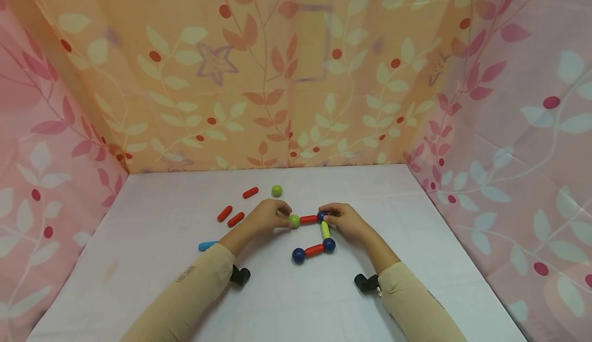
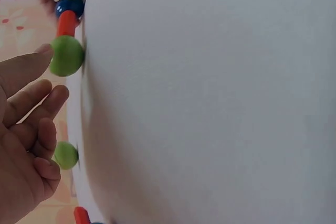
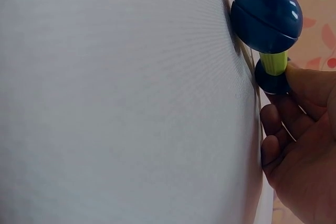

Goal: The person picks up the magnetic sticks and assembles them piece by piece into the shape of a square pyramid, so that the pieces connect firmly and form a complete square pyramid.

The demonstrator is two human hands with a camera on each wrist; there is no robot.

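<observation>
A chain of toy balls and rods lies on the white table. From the left end, a green ball (image 1: 294, 221) meets a red rod (image 1: 308, 220), then a blue ball (image 1: 321, 216). A yellow-green rod (image 1: 326, 230) runs from there to another blue ball (image 1: 329, 245). A second red rod (image 1: 314, 250) ends at a third blue ball (image 1: 298, 255). My left hand (image 1: 270, 214) is at the green ball, its thumb tip against the side and the other fingers apart from it. My right hand (image 1: 346, 220) pinches the far blue ball, partly covering it.
Several loose pieces lie to the left: red rods (image 1: 224, 213), another green ball (image 1: 276, 191) farther back, and a blue rod (image 1: 207, 246) partly hidden by my left forearm. Patterned cloth (image 1: 287, 75) encloses the table at the back and sides. Black wrist devices (image 1: 366, 283) hang at both cuffs.
</observation>
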